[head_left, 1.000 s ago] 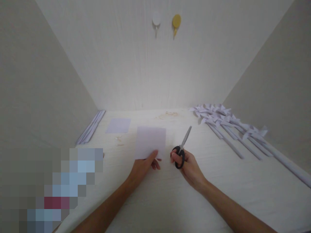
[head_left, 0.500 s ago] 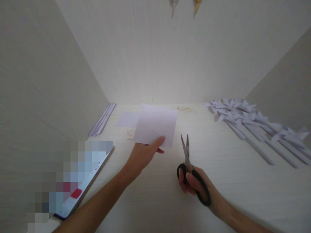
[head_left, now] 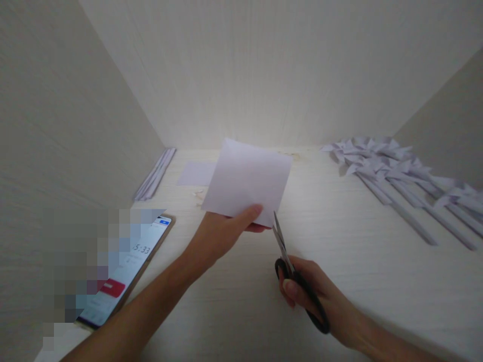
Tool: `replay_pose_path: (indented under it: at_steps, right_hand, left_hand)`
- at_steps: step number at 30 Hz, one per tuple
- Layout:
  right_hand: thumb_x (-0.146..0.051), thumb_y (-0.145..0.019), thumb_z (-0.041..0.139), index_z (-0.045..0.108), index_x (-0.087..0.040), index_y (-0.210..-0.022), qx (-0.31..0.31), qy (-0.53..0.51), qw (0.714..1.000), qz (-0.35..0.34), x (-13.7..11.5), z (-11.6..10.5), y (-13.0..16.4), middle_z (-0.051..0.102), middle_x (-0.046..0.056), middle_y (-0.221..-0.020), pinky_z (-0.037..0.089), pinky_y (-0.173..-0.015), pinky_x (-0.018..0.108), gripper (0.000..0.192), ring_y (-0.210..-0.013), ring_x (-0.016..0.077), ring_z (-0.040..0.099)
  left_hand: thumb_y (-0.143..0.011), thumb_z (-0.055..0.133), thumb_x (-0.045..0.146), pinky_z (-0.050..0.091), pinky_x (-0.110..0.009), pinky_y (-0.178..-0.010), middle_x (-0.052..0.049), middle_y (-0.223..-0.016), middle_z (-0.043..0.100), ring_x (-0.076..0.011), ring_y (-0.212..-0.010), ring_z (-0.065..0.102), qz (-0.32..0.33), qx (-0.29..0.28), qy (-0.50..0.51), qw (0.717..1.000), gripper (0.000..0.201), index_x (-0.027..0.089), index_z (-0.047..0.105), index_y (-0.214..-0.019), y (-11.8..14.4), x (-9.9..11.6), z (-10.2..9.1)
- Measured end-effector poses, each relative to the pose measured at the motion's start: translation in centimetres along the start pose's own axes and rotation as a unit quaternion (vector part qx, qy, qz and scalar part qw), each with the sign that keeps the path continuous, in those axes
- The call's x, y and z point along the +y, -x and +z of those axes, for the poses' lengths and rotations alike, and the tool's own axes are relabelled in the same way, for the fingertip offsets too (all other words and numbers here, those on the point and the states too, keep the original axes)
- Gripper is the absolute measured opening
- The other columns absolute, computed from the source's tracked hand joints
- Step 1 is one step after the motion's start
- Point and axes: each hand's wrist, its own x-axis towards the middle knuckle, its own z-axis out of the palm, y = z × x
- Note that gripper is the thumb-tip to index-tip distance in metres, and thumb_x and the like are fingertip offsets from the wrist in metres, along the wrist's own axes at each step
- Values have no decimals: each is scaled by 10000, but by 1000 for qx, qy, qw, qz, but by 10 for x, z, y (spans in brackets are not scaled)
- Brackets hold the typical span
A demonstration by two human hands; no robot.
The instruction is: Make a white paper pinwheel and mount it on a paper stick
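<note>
My left hand (head_left: pixel 230 229) grips a white square sheet of paper (head_left: pixel 251 176) along its near edge, thumb on top and fingers underneath. The sheet is held up above the table, slightly tilted. In my right hand (head_left: pixel 309 286) is a pair of black-handled scissors (head_left: pixel 282 241), thumb and fingers in the loops. The blades are slightly parted and point away from me. Their tips are at the sheet's near right corner; whether the paper lies between them I cannot tell.
Several finished paper pinwheels (head_left: pixel 392 166) on rolled paper sticks lie at the right. Rolled paper sticks (head_left: pixel 155 173) rest by the left wall. Another paper sheet (head_left: pixel 194 173) lies behind my left hand. A phone (head_left: pixel 132 266), partly blurred out, is at the left on the table (head_left: pixel 234 322).
The sheet has come up closer to me and reaches farther right. The scissors' tips have moved left to its near right corner, and the blades look a little more closed.
</note>
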Motion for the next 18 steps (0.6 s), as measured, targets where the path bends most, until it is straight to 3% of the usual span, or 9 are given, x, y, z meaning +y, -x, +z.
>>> replay_pose_path:
  at_steps: [9, 18]
  right_hand:
    - [-591, -728, 398, 369, -174, -601, 6, 5, 1000, 19, 0, 1, 0, 343, -37, -537, 247, -451, 223, 437, -499, 83, 305]
    - [-586, -730, 400, 362, -175, -599, 2, 10, 999, 30, 3, 1, -1, 327, -44, -526, 237, -442, 221, 433, -489, 79, 299]
  left_hand:
    - [-623, 606, 221, 542, -273, -611, -48, -738, 683, -188, -627, 637, -13, 20, -18, 1000, 93, 141, 639, -657, 5, 11, 2]
    - [-616, 615, 230, 538, -219, -550, -14, -673, 681, -158, -576, 631, -12, 30, -29, 999, 78, 158, 627, -644, 4, 8, 1]
